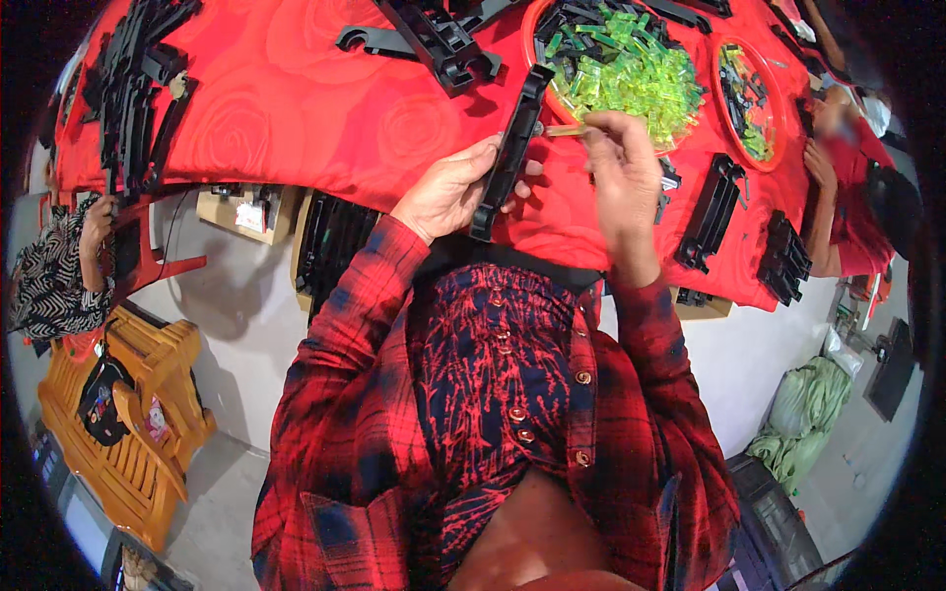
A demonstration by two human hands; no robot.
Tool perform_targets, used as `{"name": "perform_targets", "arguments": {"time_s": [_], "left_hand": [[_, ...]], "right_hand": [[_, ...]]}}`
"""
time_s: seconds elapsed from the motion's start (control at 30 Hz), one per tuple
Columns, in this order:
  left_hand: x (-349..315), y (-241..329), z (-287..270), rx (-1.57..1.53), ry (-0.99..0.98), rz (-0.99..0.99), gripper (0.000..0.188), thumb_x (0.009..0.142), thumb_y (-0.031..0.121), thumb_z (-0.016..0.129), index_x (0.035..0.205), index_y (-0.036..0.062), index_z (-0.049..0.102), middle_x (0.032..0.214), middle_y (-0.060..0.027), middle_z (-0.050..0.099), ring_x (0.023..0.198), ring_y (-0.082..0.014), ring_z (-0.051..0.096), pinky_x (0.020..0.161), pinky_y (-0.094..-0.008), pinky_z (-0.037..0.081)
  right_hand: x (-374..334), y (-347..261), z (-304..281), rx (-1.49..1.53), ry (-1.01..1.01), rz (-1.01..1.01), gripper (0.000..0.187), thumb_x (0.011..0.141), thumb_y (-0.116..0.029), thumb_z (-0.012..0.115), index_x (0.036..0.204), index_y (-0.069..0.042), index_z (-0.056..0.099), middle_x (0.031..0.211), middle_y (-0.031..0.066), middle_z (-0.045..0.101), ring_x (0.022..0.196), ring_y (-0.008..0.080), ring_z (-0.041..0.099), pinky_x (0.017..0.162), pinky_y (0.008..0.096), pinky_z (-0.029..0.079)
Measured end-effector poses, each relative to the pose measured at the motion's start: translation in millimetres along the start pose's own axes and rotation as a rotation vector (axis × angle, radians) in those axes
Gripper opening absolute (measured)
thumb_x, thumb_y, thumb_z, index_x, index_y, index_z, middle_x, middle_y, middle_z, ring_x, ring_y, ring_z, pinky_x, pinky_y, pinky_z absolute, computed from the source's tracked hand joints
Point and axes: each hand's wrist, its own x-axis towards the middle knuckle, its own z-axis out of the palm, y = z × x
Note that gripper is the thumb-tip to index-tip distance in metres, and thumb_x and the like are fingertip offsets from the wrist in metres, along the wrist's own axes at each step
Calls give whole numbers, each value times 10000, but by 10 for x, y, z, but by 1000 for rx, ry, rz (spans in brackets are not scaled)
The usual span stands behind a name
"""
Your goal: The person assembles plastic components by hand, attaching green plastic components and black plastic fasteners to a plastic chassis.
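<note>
Black bar [508, 165], long axis pointing away, clasped in left hand's [453, 187] grip; right hand [625, 169], just rightward, pinches tan stick [566, 130].

Blk plastic part [510, 163]: long, narrow, channel-shaped, w/ recessed middle; held lengthwise in L hand [451, 189], far end angled to R, near end toward wearer's torso. Tan stick [567, 130]: thin, short visible length, approx. horiz., pinched in fingertips of R hand [625, 175]; its L end at part's R edge, upper half, contact unclear
</note>
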Motion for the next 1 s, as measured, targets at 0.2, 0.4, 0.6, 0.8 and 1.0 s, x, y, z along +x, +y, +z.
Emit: {"name": "perform_targets", "arguments": {"time_s": [0.2, 0.4, 0.6, 0.8, 1.0], "left_hand": [[-4, -22, -2, 47, 42, 9, 505, 1059, 275, 450, 1494, 42, 345, 1326, -202, 580, 1048, -258, 653, 831, -357, 546], [-4, -12, 21, 39, 50, -12, 499, 1062, 273, 441, 1499, 53, 344, 1385, -217, 543, 1083, -293, 651, 852, -347, 548], [-11, -24, 1, 3, 16, 16, 508, 1054, 260, 468, 1499, 48, 346, 1393, -173, 542, 1089, -300, 650, 854, -354, 558], [-16, -25, -16, -25, 51, 20, 509, 1046, 226, 491, 1494, 34, 347, 1383, -115, 537, 1129, -328, 638, 870, -382, 559], [-26, -49, -37, 21, 67, 27, 512, 1050, 241, 484, 1498, 36, 343, 1376, -99, 537, 1140, -319, 636, 876, -382, 555]], "right_hand": [[88, 32, 255, -307, -90, -351, 79, 848, -88, 680, 926, -79, 676, 872, 82, 644, 808, 264, 608, 796, 372, 402], [166, -77, 233, -613, -132, -551, 80, 856, -118, 682, 935, -122, 668, 889, 43, 642, 835, 250, 580, 835, 385, 335], [210, -194, 227, -715, -112, -687, 108, 839, -117, 697, 935, -135, 649, 875, 32, 624, 851, 252, 575, 835, 419, 335], [198, -233, 230, -893, -144, -758, 145, 804, -111, 718, 934, -155, 669, 862, -3, 634, 908, 217, 577, 859, 385, 330], [180, -178, 273, -800, -132, -821, 146, 785, -122, 739, 917, -159, 688, 855, -9, 643, 904, 223, 575, 878, 393, 327]]}}
